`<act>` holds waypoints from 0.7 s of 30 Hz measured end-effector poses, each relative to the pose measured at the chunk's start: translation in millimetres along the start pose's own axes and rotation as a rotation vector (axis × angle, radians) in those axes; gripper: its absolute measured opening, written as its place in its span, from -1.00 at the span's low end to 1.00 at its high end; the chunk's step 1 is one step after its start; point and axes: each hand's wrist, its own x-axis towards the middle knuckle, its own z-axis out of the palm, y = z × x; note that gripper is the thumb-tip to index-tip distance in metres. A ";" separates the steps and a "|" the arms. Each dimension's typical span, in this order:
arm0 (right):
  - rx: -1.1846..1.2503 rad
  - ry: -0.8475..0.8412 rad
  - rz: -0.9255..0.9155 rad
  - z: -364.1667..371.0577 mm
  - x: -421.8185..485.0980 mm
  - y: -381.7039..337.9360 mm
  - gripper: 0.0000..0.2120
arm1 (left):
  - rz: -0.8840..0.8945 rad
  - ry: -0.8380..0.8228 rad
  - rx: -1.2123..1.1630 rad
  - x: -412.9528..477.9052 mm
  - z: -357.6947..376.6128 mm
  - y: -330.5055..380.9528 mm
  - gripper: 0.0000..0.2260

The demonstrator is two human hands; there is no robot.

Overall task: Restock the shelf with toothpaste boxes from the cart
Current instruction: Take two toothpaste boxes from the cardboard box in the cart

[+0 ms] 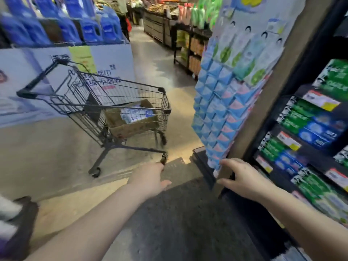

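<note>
A wire shopping cart (56, 95) stands in the aisle ahead and to the left. Inside it sits an open cardboard box (131, 127) with blue-and-white toothpaste boxes (135, 114). To the right, the dark shelf (310, 157) carries rows of green and blue toothpaste boxes (310, 127). My left hand (148, 178) reaches forward over the floor, below the cart, fingers relaxed and holding nothing. My right hand (243, 180) hangs in front of the shelf's lower end, fingers loosely spread, empty.
A hanging rack of blue and pink packets (220, 110) covers the shelf's end. A large display stand with blue bottles (75, 25) stands behind the cart. More store shelving (188, 51) lines the far aisle. A dark object (17, 223) sits at the lower left.
</note>
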 end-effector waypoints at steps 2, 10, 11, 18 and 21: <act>-0.040 -0.037 -0.049 5.4 39.5 -21.5 -0.41 | -0.065 0.010 -0.015 9.4 -4.0 -30.5 -0.53; -0.096 -0.095 -0.257 13.4 215.8 -86.0 -0.46 | -0.275 0.010 0.010 98.5 -39.4 -127.8 -0.52; -0.098 -0.093 -0.278 11.6 239.5 -90.0 -0.45 | -0.286 0.009 0.017 117.8 -47.3 -135.5 -0.52; -0.177 -0.174 -0.325 -14.3 394.3 -105.7 -0.40 | -0.326 0.032 -0.064 246.9 -98.9 -171.0 -0.53; -0.165 -0.186 -0.344 -22.9 448.9 -119.8 -0.41 | -0.352 0.056 -0.117 280.9 -108.8 -192.7 -0.52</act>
